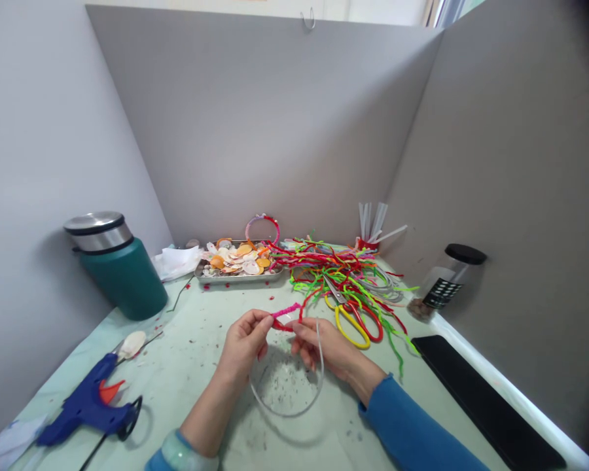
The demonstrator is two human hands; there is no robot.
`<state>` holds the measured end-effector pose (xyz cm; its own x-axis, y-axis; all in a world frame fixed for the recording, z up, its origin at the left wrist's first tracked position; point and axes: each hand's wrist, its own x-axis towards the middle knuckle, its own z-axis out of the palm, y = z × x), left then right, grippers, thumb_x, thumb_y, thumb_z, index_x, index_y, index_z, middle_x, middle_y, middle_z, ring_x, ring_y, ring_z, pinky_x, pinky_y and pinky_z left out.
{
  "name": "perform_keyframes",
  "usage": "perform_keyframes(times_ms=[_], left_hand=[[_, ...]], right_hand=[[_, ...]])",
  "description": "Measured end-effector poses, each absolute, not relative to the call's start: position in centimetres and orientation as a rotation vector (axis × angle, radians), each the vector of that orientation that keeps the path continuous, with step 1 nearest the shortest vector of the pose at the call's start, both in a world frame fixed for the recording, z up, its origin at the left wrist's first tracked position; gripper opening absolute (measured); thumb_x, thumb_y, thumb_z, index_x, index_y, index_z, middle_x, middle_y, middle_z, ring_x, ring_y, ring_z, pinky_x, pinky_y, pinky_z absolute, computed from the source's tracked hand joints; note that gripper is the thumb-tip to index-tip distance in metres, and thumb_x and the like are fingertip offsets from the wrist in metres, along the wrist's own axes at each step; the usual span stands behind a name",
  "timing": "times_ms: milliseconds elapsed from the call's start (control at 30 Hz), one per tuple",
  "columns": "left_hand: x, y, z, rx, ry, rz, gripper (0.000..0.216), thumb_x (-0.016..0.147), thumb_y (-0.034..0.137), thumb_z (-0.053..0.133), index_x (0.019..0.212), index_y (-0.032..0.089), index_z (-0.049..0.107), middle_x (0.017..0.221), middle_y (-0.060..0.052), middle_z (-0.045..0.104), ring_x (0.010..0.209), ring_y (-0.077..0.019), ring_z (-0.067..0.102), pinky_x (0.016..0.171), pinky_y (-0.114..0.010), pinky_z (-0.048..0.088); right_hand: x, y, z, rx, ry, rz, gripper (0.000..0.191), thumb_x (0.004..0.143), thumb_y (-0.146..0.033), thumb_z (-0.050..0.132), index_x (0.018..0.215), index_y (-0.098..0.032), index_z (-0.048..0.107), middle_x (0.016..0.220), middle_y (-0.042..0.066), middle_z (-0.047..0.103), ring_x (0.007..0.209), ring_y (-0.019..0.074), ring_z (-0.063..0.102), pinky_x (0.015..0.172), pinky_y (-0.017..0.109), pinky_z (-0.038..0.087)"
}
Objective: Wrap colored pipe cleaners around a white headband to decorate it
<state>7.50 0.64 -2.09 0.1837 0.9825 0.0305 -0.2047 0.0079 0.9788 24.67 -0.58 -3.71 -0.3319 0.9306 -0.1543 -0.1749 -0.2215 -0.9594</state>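
Observation:
Over the middle of the table my left hand (248, 337) pinches a pale ring (294, 414) at its upper left, where bright pink yarn (288, 309) is wrapped. My right hand (319, 340) is closed on a strand of red yarn (302, 307) at the ring's upper right, its tip rising loose above the fingers. The red strand stretches between both hands. The ring's bare lower part hangs below them. Beyond my right hand lie scissors (356, 320) with one yellow and one red handle, their blades among a heap of coloured yarn (334, 261).
A metal tray (240, 280) of shells stands at the back, with a wrapped ring (262, 226) behind it. At left are a green flask (122, 268) and blue glue gun (88, 399). A jar (444, 281) and black slab (481, 399) are at right. Grey partitions surround the table.

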Motion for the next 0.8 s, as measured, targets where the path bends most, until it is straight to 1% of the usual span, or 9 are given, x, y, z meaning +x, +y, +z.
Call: perform_keyframes(times_ms=[67, 167, 267, 333, 500, 600, 700, 800], left_hand=[[7.6, 0.7, -2.1, 1.138, 0.922, 1.173, 0.028, 0.071, 0.040, 0.064, 0.076, 0.015, 0.054, 0.041, 0.011, 0.036, 0.032, -0.0028, 0.025, 0.033, -0.016, 0.025], [7.6, 0.8, -2.1, 1.106, 0.965, 1.191, 0.030, 0.070, 0.042, 0.064, 0.075, 0.014, 0.053, 0.042, 0.011, 0.037, 0.032, -0.0023, 0.023, 0.032, -0.016, 0.026], [7.4, 1.0, -2.2, 1.081, 1.021, 1.197, 0.032, 0.068, 0.044, 0.064, 0.075, 0.014, 0.053, 0.048, 0.008, 0.048, 0.031, -0.0016, 0.024, 0.031, -0.016, 0.027], [7.4, 1.1, -2.4, 1.079, 1.059, 1.183, 0.033, 0.067, 0.045, 0.064, 0.075, 0.015, 0.052, 0.050, 0.007, 0.051, 0.031, -0.0019, 0.027, 0.030, -0.016, 0.025], [7.2, 1.3, -3.0, 1.075, 1.118, 1.101, 0.034, 0.066, 0.046, 0.065, 0.071, 0.016, 0.051, 0.044, 0.011, 0.040, 0.030, -0.0024, 0.026, 0.029, -0.015, 0.022], [7.3, 1.2, -3.0, 1.062, 1.092, 1.070, 0.033, 0.067, 0.046, 0.064, 0.073, 0.016, 0.051, 0.046, 0.011, 0.038, 0.031, -0.0020, 0.024, 0.029, -0.015, 0.023], [7.3, 1.1, -2.9, 1.058, 1.062, 1.058, 0.032, 0.068, 0.046, 0.063, 0.075, 0.016, 0.051, 0.047, 0.011, 0.037, 0.031, -0.0017, 0.023, 0.030, -0.015, 0.022], [7.4, 1.0, -2.8, 1.057, 1.054, 1.048, 0.032, 0.067, 0.045, 0.063, 0.073, 0.017, 0.051, 0.047, 0.011, 0.037, 0.031, -0.0017, 0.023, 0.030, -0.015, 0.021]], right_hand=[[24.2, -0.6, -3.8, -0.927, -1.088, 1.688, 0.035, 0.075, -0.045, 0.062, 0.090, -0.013, 0.058, 0.064, 0.000, 0.061, 0.038, 0.0048, 0.046, 0.034, 0.015, 0.036], [23.8, -0.7, -3.9, -0.888, -1.036, 1.676, 0.030, 0.073, -0.042, 0.065, 0.076, -0.012, 0.059, 0.064, 0.000, 0.060, 0.039, 0.0047, 0.046, 0.036, 0.016, 0.037], [23.7, -0.8, -3.9, -0.907, -1.090, 1.628, 0.031, 0.073, -0.042, 0.064, 0.072, -0.011, 0.062, 0.063, 0.000, 0.059, 0.042, 0.0051, 0.047, 0.039, 0.017, 0.036], [23.7, -0.9, -3.8, -0.944, -1.156, 1.576, 0.032, 0.074, -0.043, 0.063, 0.072, -0.011, 0.063, 0.058, 0.000, 0.058, 0.043, 0.0058, 0.047, 0.041, 0.018, 0.035], [24.0, -1.0, -3.5, -1.064, -1.292, 1.401, 0.035, 0.074, -0.046, 0.062, 0.069, -0.011, 0.066, 0.052, -0.001, 0.054, 0.045, 0.0072, 0.046, 0.044, 0.020, 0.033], [24.4, -0.8, -3.2, -1.088, -1.307, 1.320, 0.034, 0.074, -0.046, 0.062, 0.070, -0.012, 0.066, 0.050, -0.002, 0.052, 0.044, 0.0076, 0.043, 0.044, 0.020, 0.031], [24.7, -0.7, -2.9, -1.108, -1.311, 1.282, 0.035, 0.074, -0.046, 0.062, 0.066, -0.012, 0.065, 0.048, -0.002, 0.050, 0.044, 0.0076, 0.041, 0.044, 0.021, 0.030], [25.0, -0.6, -2.6, -1.104, -1.338, 1.273, 0.035, 0.072, -0.046, 0.062, 0.065, -0.013, 0.064, 0.051, -0.002, 0.051, 0.045, 0.0078, 0.040, 0.045, 0.021, 0.030]])
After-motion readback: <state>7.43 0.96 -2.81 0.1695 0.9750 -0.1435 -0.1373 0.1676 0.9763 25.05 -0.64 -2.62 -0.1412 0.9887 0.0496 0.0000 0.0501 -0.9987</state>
